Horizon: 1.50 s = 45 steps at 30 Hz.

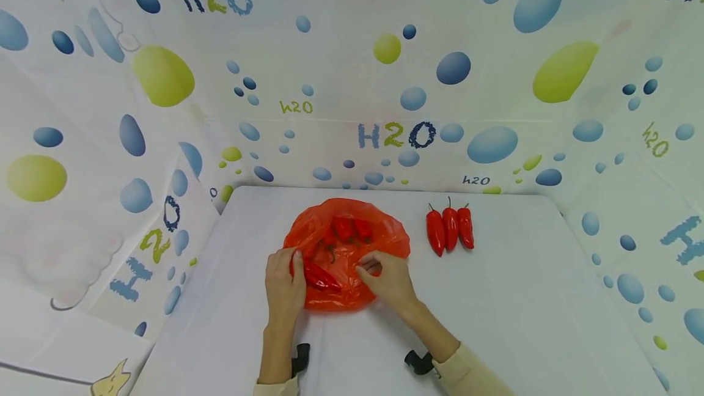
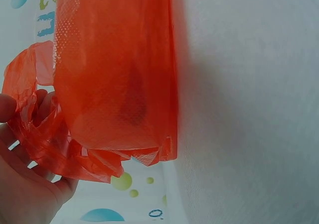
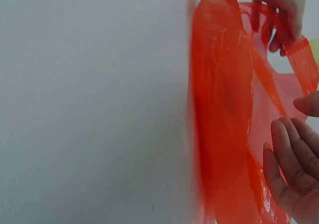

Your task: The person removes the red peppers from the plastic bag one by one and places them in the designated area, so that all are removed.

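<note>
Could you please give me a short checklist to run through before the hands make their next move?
1. Bag mouth open: ok; peppers inside show through it.
2. Left hand steadying the bag: ok, it holds the bag's left edge.
3. Both hands free: not ok; the right hand holds nothing, but the left is busy.
4. Three loose peppers apart from the bag: ok, side by side on the table, right of it.
5. Bag's underside undamaged: cannot tell, hidden.
</note>
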Tool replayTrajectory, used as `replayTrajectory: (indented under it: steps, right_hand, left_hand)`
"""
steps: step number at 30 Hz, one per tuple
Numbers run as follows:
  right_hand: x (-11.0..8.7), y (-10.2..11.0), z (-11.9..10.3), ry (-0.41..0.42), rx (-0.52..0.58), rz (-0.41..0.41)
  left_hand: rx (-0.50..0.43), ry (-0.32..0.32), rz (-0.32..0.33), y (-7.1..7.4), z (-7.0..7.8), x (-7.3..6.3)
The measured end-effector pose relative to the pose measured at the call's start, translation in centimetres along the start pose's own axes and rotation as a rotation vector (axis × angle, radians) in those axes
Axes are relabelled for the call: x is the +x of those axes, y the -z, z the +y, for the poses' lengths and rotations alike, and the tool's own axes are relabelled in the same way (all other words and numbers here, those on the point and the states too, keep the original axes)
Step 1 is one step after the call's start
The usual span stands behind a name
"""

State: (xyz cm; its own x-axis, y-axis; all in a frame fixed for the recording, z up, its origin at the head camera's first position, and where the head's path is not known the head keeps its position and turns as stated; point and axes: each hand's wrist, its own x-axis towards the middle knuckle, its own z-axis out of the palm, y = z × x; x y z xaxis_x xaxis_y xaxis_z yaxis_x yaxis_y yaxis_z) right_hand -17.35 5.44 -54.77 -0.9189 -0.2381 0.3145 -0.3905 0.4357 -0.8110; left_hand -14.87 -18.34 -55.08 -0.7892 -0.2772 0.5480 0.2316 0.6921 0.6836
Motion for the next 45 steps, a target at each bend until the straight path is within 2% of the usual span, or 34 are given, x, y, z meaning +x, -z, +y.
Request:
replayTrajectory:
  steps: [9,16,22,28,35,45]
  right_hand:
    - [-0.4,-1.0,-0.1,-0.021,0.02,-0.057]
    - [-0.4,-1.8,-0.2,0.014,-0.001,-0.092]
    - [-0.4,-2.5,-0.5,0.004,0.012,-0.121]
    - [-0.2,-3.2,-0.6,-0.015,-0.024,-0.155]
    - [0.1,-3.7,-0.3,0.008,-0.061,-0.173]
    - [0.2,-4.4,0.5,-0.038,-0.083,-0.273]
  left_hand:
    - [-0.006,-0.029,0.017,-0.1,-0.2,0.0]
    - [-0.002,-0.031,0.016,-0.2,-0.4,0.0]
    - [-0.005,-0.017,0.009,-0.2,-0.2,0.0]
    - [-0.006,-0.03,0.021,-0.3,-0.4,0.0]
    - [-0.01,-0.032,0.02,-0.3,-0.3,0.0]
    - [-0.005,-0.044,0.026,-0.3,-0.3,0.1]
